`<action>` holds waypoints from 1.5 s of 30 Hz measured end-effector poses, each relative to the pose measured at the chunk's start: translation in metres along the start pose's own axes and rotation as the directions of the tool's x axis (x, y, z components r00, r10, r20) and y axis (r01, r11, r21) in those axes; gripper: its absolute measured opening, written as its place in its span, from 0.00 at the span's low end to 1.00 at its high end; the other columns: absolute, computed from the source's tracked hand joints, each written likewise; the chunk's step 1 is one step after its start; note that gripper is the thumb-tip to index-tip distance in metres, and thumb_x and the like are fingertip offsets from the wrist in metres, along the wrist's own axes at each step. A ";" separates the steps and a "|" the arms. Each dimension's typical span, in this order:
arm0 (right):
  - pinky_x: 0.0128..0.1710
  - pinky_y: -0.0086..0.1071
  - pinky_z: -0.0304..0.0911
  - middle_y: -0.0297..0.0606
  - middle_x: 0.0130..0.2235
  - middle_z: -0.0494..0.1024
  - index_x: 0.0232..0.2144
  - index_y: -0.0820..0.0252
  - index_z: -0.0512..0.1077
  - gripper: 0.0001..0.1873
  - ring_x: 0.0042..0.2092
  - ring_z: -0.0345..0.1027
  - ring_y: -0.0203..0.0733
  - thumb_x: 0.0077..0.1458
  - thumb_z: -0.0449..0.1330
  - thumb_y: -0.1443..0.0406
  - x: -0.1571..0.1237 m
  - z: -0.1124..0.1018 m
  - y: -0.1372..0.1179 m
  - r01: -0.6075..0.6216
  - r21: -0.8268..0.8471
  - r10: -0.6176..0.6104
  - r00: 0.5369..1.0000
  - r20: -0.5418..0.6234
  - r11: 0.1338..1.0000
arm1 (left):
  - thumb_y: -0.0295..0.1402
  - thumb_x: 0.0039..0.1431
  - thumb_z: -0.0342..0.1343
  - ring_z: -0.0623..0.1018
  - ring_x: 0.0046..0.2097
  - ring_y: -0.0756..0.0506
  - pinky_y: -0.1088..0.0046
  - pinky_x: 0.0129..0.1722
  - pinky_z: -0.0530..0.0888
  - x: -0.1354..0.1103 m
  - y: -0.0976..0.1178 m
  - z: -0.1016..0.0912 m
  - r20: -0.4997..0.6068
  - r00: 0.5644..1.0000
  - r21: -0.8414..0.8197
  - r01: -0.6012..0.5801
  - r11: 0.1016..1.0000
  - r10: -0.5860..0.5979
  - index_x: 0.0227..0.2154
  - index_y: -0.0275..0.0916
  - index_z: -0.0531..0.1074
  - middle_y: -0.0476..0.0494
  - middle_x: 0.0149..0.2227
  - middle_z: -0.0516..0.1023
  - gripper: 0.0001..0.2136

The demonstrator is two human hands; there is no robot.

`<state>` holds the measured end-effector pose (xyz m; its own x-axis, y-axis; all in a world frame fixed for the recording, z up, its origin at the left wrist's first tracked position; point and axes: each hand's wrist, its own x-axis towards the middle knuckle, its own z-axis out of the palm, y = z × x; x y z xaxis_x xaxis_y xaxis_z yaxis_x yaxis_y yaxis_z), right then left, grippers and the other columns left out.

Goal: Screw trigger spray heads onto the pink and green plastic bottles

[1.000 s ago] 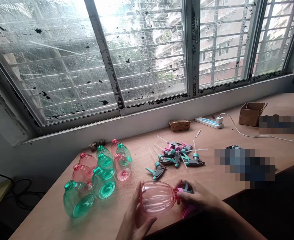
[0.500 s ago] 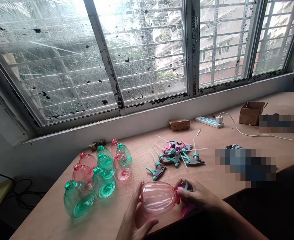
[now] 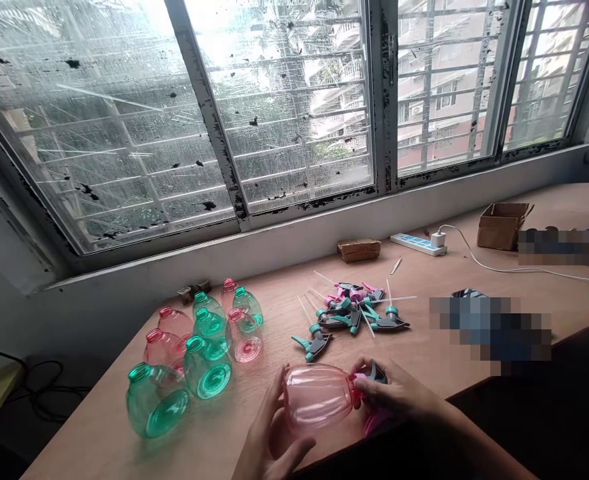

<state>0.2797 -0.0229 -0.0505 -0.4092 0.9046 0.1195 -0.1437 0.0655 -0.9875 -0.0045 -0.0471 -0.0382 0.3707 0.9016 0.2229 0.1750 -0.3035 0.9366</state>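
Observation:
A clear pink bottle (image 3: 318, 397) lies on its side in the air by the table's front edge, neck pointing right. My left hand (image 3: 269, 427) cups its base, thumb below and fingers along the far side. At the neck, my right hand (image 3: 397, 393) is closed around a pink and grey trigger spray head (image 3: 375, 420), partly hidden by the fingers. Whether the collar is fully seated cannot be made out. Beyond the bottle lies a pile of spray heads (image 3: 349, 313) with teal or pink parts and thin white tubes. One teal-and-grey spray head (image 3: 314, 341) lies nearest.
Several open green bottles (image 3: 208, 373) and pink bottles (image 3: 167, 347) stand on the left of the wooden table (image 3: 94, 427). Along the back are a brown package (image 3: 359, 250), a power strip (image 3: 417, 244) and a cardboard box (image 3: 501, 227). A blurred dark item (image 3: 494, 327) lies right.
The view has shifted very slightly. Both hands keep the same hold on the pink bottle and spray head, with no clear movement.

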 end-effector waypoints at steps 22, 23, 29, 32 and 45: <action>0.29 0.29 0.57 0.39 0.30 0.80 0.37 0.62 0.70 0.22 0.28 0.65 0.38 0.64 0.57 0.48 -0.001 0.002 -0.008 0.042 -0.069 -0.042 0.999 0.014 0.997 | 0.49 0.55 0.66 0.59 0.69 0.32 0.51 0.68 0.56 -0.002 -0.004 -0.001 -0.043 0.998 0.085 -0.044 0.995 0.048 0.69 0.51 0.50 0.42 0.69 0.60 0.43; 0.29 0.29 0.57 0.38 0.29 0.80 0.37 0.62 0.70 0.22 0.28 0.65 0.37 0.64 0.56 0.47 -0.001 0.002 -0.008 0.044 -0.082 -0.043 0.999 0.014 0.996 | 0.50 0.55 0.65 0.58 0.69 0.32 0.51 0.68 0.55 -0.001 -0.004 -0.002 -0.021 0.999 0.080 -0.044 0.996 0.046 0.70 0.51 0.48 0.41 0.69 0.59 0.44; 0.30 0.30 0.58 0.38 0.30 0.78 0.34 0.63 0.72 0.26 0.28 0.65 0.38 0.67 0.50 0.46 -0.002 0.002 -0.009 0.049 -0.140 -0.048 0.999 0.009 0.989 | 0.48 0.66 0.54 0.62 0.67 0.34 0.55 0.67 0.59 0.003 -0.008 -0.006 0.025 1.000 0.084 0.005 0.996 -0.007 0.70 0.50 0.45 0.41 0.72 0.52 0.35; 0.29 0.30 0.59 0.39 0.31 0.79 0.35 0.62 0.71 0.26 0.28 0.65 0.38 0.66 0.50 0.45 -0.002 0.003 -0.010 0.043 -0.123 -0.043 0.999 0.001 0.992 | 0.47 0.68 0.52 0.66 0.66 0.34 0.54 0.67 0.59 0.003 -0.011 -0.004 0.006 1.000 0.110 -0.021 0.994 0.021 0.70 0.53 0.46 0.43 0.71 0.54 0.33; 0.27 0.29 0.58 0.35 0.28 0.76 0.34 0.62 0.72 0.28 0.27 0.64 0.37 0.65 0.51 0.43 0.000 -0.002 0.001 0.024 -0.130 -0.028 0.999 -0.036 0.991 | 0.48 0.68 0.52 0.68 0.64 0.34 0.61 0.62 0.69 0.002 -0.006 -0.007 -0.067 0.998 0.120 -0.007 0.993 0.015 0.68 0.47 0.54 0.41 0.67 0.64 0.30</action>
<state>0.2812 -0.0223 -0.0518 -0.3726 0.9168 0.1438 -0.0347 0.1411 -0.9894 -0.0113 -0.0412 -0.0415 0.3117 0.9155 0.2543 0.2809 -0.3444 0.8958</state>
